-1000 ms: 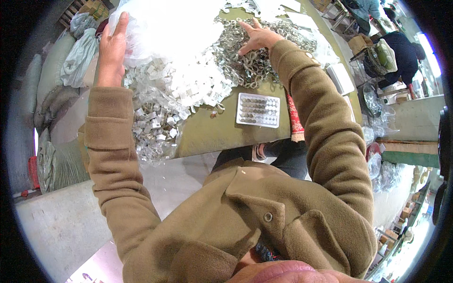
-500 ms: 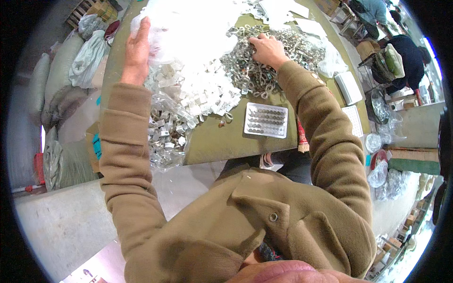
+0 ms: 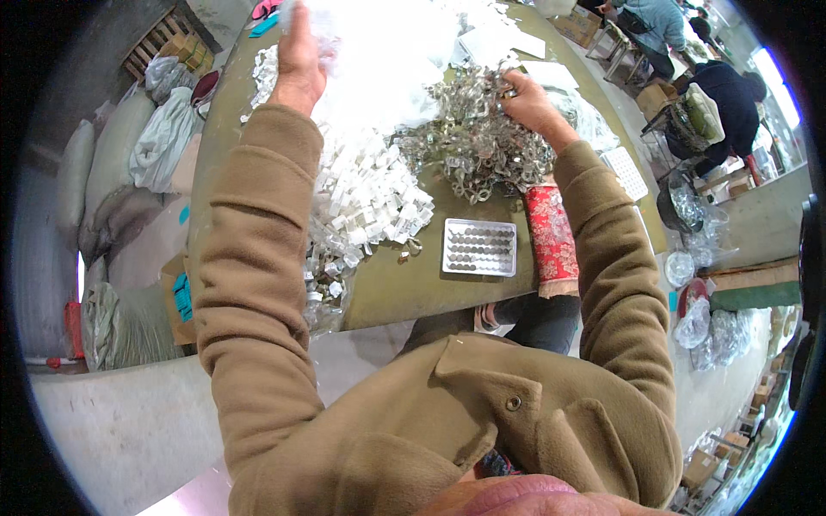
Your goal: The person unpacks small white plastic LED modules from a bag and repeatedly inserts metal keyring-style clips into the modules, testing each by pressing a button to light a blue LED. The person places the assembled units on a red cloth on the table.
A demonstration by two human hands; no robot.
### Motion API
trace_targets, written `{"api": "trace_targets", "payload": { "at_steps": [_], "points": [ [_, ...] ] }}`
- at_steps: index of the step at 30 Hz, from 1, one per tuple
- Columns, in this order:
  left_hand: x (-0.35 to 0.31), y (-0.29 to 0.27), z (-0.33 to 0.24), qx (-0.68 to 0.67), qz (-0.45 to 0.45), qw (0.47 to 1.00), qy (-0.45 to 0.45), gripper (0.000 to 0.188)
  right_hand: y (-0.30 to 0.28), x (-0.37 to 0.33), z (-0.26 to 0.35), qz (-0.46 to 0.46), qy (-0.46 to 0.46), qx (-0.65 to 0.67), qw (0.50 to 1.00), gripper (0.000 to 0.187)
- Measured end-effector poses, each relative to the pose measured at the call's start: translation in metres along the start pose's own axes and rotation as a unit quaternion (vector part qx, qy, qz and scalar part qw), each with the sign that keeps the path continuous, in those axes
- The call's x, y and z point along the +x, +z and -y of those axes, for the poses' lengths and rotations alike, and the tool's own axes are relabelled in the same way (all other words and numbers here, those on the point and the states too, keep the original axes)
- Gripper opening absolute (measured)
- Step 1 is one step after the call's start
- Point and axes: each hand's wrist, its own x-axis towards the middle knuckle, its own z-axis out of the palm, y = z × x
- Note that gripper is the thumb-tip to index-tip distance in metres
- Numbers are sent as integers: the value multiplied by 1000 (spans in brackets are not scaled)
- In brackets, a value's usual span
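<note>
My left hand (image 3: 300, 62) reaches far over the olive table (image 3: 404, 297) and presses into a big heap of white plastic bags (image 3: 391, 64), fingers sunk in the plastic. My right hand (image 3: 532, 101) rests on a pile of small shiny metal parts (image 3: 477, 146), fingers curled into it. Whether it holds any parts is hidden. A spread of small white packets (image 3: 370, 202) lies between my arms. A white tray with rows of round holes (image 3: 479, 248) sits near the table's front edge. Both brown sleeves stretch forward.
A red patterned cloth (image 3: 551, 241) hangs at the table edge by my right elbow. Stuffed sacks (image 3: 129, 163) stand on the floor at left. Another white tray (image 3: 626, 172) lies at right. Other people (image 3: 718, 103) work at the far right among boxes and bags.
Both hands have pushed farther forward over the table. The right hand went from pointing above the metal pile to resting curled in it. The left hand stays in the white bags.
</note>
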Motion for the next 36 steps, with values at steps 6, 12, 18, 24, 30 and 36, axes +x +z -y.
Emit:
{"api": "trace_targets", "payload": {
  "at_steps": [6,12,18,24,30,36],
  "points": [
    [-13,24,31,521,152,839,-42,71,-46,4,29,151,-20,26,988,40],
    [-26,84,48,610,212,762,42,70,0,12,33,260,-43,17,965,41],
    [-68,93,46,649,350,657,157,48,10,37,15,144,-138,-26,980,25],
    [-89,44,22,681,350,617,183,59,-18,45,5,91,51,342,934,26],
    [-73,66,22,458,318,792,247,59,14,44,1,60,93,697,709,33],
    [-64,75,7,169,422,890,-42,41,24,16,31,194,74,967,-146,35]
  ]
}}
